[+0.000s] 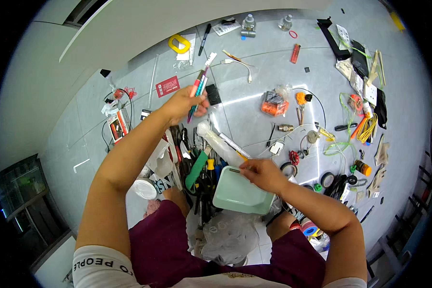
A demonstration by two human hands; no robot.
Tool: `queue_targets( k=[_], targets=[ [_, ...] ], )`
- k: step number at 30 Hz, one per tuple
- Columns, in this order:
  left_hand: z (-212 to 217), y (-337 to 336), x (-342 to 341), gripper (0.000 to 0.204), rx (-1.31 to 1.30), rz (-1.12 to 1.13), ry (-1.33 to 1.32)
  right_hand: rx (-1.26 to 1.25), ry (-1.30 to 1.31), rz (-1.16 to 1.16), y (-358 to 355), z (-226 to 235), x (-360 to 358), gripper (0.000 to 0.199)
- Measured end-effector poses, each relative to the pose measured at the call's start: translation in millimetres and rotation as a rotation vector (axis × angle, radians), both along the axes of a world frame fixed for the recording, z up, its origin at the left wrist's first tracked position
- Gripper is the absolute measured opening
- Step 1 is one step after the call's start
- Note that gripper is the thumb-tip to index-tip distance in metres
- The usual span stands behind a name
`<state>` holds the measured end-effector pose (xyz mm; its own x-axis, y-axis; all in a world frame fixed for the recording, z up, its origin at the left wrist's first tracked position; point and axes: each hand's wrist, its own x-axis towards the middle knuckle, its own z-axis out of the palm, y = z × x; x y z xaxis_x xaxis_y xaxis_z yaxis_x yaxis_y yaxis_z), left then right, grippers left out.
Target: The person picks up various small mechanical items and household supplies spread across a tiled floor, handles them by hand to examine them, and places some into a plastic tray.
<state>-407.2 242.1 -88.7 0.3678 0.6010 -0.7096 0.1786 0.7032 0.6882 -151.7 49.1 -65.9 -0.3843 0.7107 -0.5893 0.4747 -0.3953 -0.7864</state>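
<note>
My left hand [185, 103] is closed round a small bundle of long thin things. Among them are what looks like a toothbrush [210, 60] with a white head, and red, teal and purple pen-like sticks [199, 89]. My right hand [263, 175] has its fingers closed just above the rim of a pale green plastic tub [242, 204]. A small dark, thin piece [234, 170] shows at its fingertips; its kind is unclear. Beside that hand lie a white pen-like stick [233, 145] and a long clear plastic bag [218, 139].
Scissors, screwdrivers and pliers lie in a heap [197, 168] left of the tub. A crumpled grey plastic bag [230, 237] sits between my legs. Cables, tape rolls [327, 180] and small hardware spread to the right. Two small clear bottles [248, 23] stand far off.
</note>
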Motion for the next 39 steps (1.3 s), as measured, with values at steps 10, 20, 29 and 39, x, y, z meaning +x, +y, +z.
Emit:
queue_targets(
  k=[10,20,29,39],
  targets=[
    [80.5,-111.9,68.8,0.042,-0.371,-0.337,-0.428,-0.222,0.513,-0.765,28.2,48.1,5.0,0.022],
    [89.3,-145.3,66.8,0.038,-0.512,-0.278,-0.424,-0.224,0.563,-0.944,-11.2,61.4,31.9,0.019],
    [82.4,-159.4,80.2,0.022,-0.519,-0.244,-0.348,-0.150,0.615,-1.126,-31.1,63.7,57.9,0.019],
    [78.2,-160.4,91.3,0.020,-0.548,-0.236,-0.321,-0.353,0.559,-0.914,-41.8,57.0,55.2,0.023]
  ],
)
